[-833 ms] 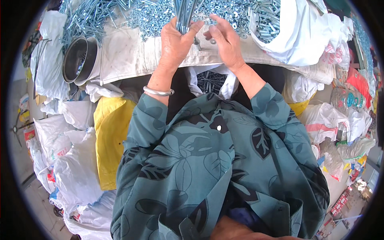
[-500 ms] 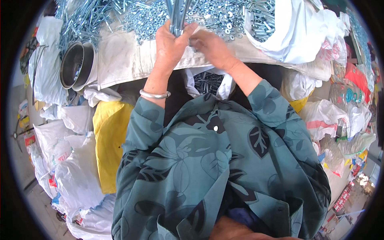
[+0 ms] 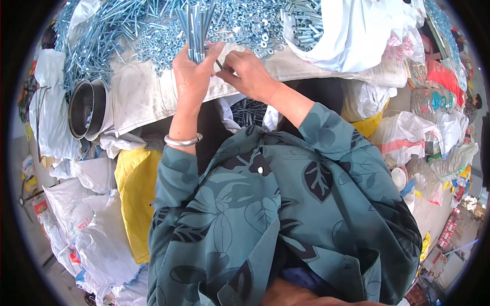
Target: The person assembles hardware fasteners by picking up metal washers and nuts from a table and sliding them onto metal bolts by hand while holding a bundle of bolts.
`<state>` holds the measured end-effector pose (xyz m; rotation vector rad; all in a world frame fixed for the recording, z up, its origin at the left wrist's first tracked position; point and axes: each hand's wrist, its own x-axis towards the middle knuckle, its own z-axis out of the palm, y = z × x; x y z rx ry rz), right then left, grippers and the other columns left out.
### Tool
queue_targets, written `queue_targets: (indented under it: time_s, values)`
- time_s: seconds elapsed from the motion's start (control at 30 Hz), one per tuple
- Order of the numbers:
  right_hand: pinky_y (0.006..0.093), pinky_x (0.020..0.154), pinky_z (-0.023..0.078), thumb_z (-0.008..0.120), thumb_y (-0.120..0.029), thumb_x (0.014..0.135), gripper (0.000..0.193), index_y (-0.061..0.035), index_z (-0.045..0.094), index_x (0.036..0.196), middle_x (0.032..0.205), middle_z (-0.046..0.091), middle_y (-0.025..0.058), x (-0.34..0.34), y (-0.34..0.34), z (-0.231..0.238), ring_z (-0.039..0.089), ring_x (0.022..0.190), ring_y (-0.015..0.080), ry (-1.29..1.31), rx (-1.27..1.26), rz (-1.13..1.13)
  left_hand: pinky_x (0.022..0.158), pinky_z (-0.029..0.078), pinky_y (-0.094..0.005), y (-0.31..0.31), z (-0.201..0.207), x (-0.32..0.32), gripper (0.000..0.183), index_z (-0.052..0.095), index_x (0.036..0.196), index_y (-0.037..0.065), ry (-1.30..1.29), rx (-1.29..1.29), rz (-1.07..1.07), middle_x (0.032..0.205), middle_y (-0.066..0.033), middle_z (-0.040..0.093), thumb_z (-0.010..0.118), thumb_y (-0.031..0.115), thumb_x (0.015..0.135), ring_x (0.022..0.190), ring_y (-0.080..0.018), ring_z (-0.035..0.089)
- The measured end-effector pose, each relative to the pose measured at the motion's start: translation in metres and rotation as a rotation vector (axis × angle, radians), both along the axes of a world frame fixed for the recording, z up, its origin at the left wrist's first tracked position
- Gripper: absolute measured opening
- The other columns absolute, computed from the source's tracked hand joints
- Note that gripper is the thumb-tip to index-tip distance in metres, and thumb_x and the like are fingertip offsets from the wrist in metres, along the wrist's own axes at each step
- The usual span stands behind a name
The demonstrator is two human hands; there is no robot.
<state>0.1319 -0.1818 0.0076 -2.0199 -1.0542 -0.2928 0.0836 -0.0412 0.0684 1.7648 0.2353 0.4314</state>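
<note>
My left hand point(image 3: 192, 76) is closed round an upright bundle of long bolts point(image 3: 195, 30), their shafts fanning out at the top. Close by on its right, my right hand point(image 3: 248, 72) has its thumb and fingers pinched together by a thin dark piece point(image 3: 220, 65), too small to name surely. Both hands are over the front edge of a cloth-covered table point(image 3: 138, 97). Beyond them lie a spread of loose washers and nuts point(image 3: 255, 33) and, to the left, a heap of long bolts point(image 3: 97, 38).
Below the table edge, a white bag holds dark bolts point(image 3: 249, 111). Two nested metal bowls point(image 3: 81, 109) are at the left. A white sack point(image 3: 352, 35) with metal sleeves lies at the right. Plastic bags point(image 3: 97, 224) and a yellow sack point(image 3: 137, 199) crowd the sides.
The view has shifted, and both hands appear lower and farther left. My left hand keeps the bolt bundle. My right hand, blurred before, now shows its fingers pinched beside it.
</note>
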Motion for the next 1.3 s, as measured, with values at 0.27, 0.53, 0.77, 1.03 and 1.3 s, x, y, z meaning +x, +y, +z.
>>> queue_targets:
  time_s: [0.27, 0.53, 0.77, 1.03, 1.3]
  values:
    - [0.0430, 0.082, 0.043, 0.066, -0.022, 0.084, 0.017, -0.0061, 0.066, 0.090, 0.089, 0.063, 0.0099, 0.048, -0.090, 0.048, 0.060, 0.089, 0.0293, -0.274, -0.318, -0.041, 0.046, 0.035, -0.0226, 0.008, -0.005, -0.024, 0.033, 0.061, 0.091, 0.001, 0.073, -0.151, -0.051, 0.058, 0.0015, 0.053, 0.072, 0.033, 0.089, 0.048, -0.0054, 0.046]
    - [0.0451, 0.081, 0.046, 0.070, -0.013, 0.078, 0.013, -0.0067, 0.064, 0.088, 0.090, 0.060, 0.0107, 0.097, -0.139, 0.022, 0.060, 0.090, 0.0317, -0.358, -0.840, -0.352, 0.046, 0.036, -0.0238, -0.001, -0.025, -0.032, 0.035, 0.062, 0.084, 0.003, 0.200, -0.093, -0.027, 0.055, 0.0022, 0.051, 0.075, 0.035, 0.087, 0.048, -0.0052, 0.047]
    - [0.0449, 0.079, 0.047, 0.056, -0.007, 0.081, 0.010, -0.0048, 0.065, 0.084, 0.090, 0.064, 0.0139, 0.102, -0.136, 0.031, 0.063, 0.088, 0.0346, -0.293, -0.660, -0.312, 0.046, 0.033, -0.0223, -0.002, -0.027, -0.043, 0.030, 0.060, 0.086, 0.003, 0.225, -0.123, -0.071, 0.058, 0.0023, 0.051, 0.076, 0.029, 0.086, 0.048, -0.0054, 0.045]
    - [0.0480, 0.078, 0.047, 0.064, -0.008, 0.079, 0.010, -0.0032, 0.061, 0.087, 0.085, 0.062, 0.0137, 0.102, -0.138, 0.019, 0.061, 0.086, 0.0364, -0.399, -0.695, -0.333, 0.045, 0.034, -0.0225, -0.005, -0.030, -0.050, 0.030, 0.060, 0.086, 0.002, 0.256, -0.209, -0.118, 0.060, 0.0014, 0.052, 0.077, 0.026, 0.085, 0.048, -0.0060, 0.045]
    - [0.0305, 0.070, 0.050, 0.064, -0.019, 0.091, 0.020, 0.0009, 0.065, 0.093, 0.079, 0.066, 0.0054, 0.072, -0.106, 0.052, 0.062, 0.075, 0.0151, 0.454, 0.039, -0.051, 0.044, 0.036, -0.0224, -0.004, -0.042, -0.056, 0.029, 0.059, 0.082, 0.002, 0.220, -0.269, -0.096, 0.057, 0.0012, 0.053, 0.079, 0.024, 0.083, 0.046, -0.0054, 0.047]
